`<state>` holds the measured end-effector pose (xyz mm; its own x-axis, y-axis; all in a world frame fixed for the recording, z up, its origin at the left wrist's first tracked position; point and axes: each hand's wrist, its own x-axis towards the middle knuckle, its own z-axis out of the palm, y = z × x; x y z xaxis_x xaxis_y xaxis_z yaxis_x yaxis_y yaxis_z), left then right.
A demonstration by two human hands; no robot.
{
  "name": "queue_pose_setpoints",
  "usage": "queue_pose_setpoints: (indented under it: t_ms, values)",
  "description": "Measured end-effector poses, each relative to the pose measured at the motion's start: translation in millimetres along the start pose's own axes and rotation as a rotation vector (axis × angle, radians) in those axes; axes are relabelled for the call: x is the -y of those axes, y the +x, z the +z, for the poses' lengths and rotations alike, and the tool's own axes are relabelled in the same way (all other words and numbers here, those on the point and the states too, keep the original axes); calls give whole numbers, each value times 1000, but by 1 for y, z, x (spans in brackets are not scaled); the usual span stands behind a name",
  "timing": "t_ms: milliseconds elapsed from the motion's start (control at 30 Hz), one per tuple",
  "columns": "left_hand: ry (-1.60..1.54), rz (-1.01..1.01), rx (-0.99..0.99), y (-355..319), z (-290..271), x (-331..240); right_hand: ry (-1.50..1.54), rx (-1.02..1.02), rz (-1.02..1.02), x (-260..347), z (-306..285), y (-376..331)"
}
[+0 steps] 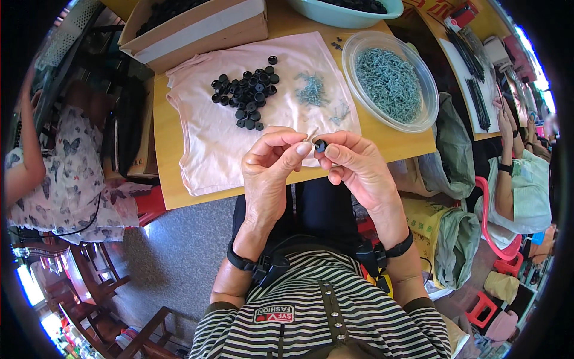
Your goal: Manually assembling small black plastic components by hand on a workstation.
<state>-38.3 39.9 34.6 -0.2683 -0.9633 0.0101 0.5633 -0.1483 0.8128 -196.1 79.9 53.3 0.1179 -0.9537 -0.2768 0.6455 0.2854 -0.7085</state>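
One black cap (321, 146) sits pinched in my right hand (362, 169), just right of my left hand (268, 167), whose fingertips (303, 149) pinch a thin pale piece (312, 136), its long axis hard to judge.

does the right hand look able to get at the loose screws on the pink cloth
Probably yes: the right hand holds a small black part, but the loose screws lie just beyond it, uncovered.

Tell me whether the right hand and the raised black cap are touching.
Touching. The head view shows the right hand pinching the black cap at its fingertips, without a gap.
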Motion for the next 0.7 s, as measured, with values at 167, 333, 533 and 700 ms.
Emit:
queue_pose_setpoints:
  t_ms: [167, 333, 533, 700]
  values:
    - [219, 168, -28, -3, 1, -3, -23, -14, 12, -1, 2, 1]
    - [516, 344, 21, -6, -6, -4, -115, -36, -24, -3, 4, 2]
    - [332, 167, 36, -3, -8, 3, -147, -42, -38, -3, 1, 3]
    - [502, 35, 59, 12, -10, -5, -187, -117, -125, -8, -7, 9]
